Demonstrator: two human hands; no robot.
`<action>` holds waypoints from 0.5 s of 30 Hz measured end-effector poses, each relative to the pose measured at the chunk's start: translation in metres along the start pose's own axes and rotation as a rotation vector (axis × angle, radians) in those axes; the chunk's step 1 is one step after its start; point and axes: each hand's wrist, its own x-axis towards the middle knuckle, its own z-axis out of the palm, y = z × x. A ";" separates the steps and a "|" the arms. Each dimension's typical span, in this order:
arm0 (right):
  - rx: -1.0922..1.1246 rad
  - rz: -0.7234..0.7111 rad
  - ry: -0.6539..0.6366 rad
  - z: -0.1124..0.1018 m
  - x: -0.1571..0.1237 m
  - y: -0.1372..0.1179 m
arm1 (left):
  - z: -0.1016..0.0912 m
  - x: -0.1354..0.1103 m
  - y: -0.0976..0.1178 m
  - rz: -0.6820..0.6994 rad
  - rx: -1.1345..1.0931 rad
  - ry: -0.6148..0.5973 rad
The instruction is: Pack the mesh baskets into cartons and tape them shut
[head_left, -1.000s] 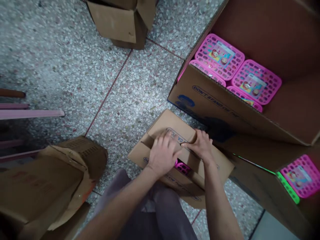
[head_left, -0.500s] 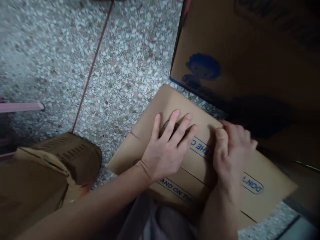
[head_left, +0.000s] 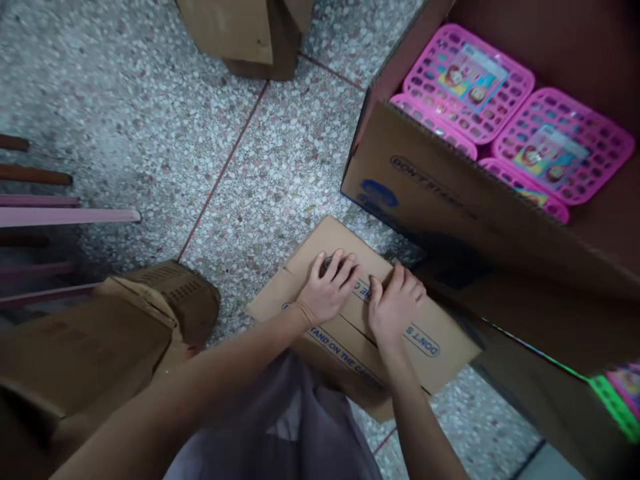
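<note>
A cardboard box [head_left: 350,330] with blue printed lettering lies in front of my legs, its top flaps folded flat and a seam running between them. My left hand [head_left: 327,290] rests on the far flap with its fingers spread, partly covering a dark round spot. To its right, my right hand [head_left: 395,307] grips the far edge of the same box, fingers bent over the rim and thumb on the near side. The undersides of those fingers are hidden.
A large open carton [head_left: 420,173] on the right holds several pink perforated baskets [head_left: 470,80]. Something bright green [head_left: 615,407] shows at the right edge. Another carton [head_left: 100,333] stands at left, one more [head_left: 235,33] at the top. Pink bars [head_left: 70,216] jut in from the left.
The view has pulled back and shifted, so the pink baskets and the top carton now show. Both hands stay on the box in much the same places.
</note>
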 end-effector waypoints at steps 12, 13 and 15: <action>0.075 0.087 -0.191 0.002 0.017 -0.003 | -0.006 0.014 -0.007 -0.002 -0.111 -0.146; 0.067 0.081 -0.186 0.001 0.019 -0.004 | -0.008 0.013 -0.007 0.008 -0.110 -0.116; 0.033 0.074 -0.161 -0.002 0.020 -0.009 | -0.008 0.010 -0.006 0.023 -0.123 -0.048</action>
